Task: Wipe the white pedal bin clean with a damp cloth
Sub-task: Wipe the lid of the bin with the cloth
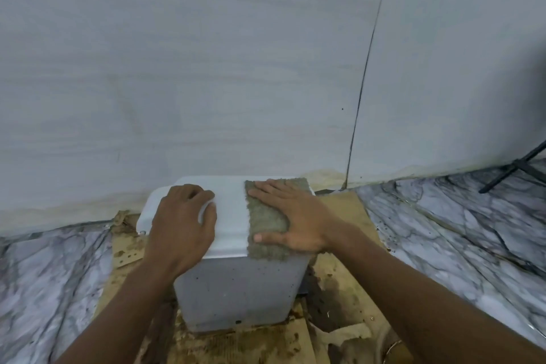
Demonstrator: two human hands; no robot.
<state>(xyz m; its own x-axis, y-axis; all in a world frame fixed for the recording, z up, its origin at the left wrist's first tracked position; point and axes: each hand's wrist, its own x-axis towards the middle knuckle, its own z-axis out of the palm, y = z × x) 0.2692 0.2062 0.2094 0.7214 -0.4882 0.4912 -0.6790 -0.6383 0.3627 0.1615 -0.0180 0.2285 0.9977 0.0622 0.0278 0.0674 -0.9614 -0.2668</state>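
Note:
The white pedal bin (pixel 236 289) stands upright against the wall, lid closed, its front face speckled with dark spots. My left hand (pixel 181 221) rests on the left half of the lid, fingers curled over the raised lid part. A grey-green cloth (pixel 266 224) lies flat on the right half of the lid, from the back edge to the front lip. My right hand (pixel 291 216) presses flat on the cloth with fingers spread.
The bin sits on stained, torn cardboard (pixel 339 289) laid over a marble-patterned floor (pixel 458 230). A pale wall (pixel 206 68) rises directly behind it. A black tripod leg (pixel 514 168) stands at the far right.

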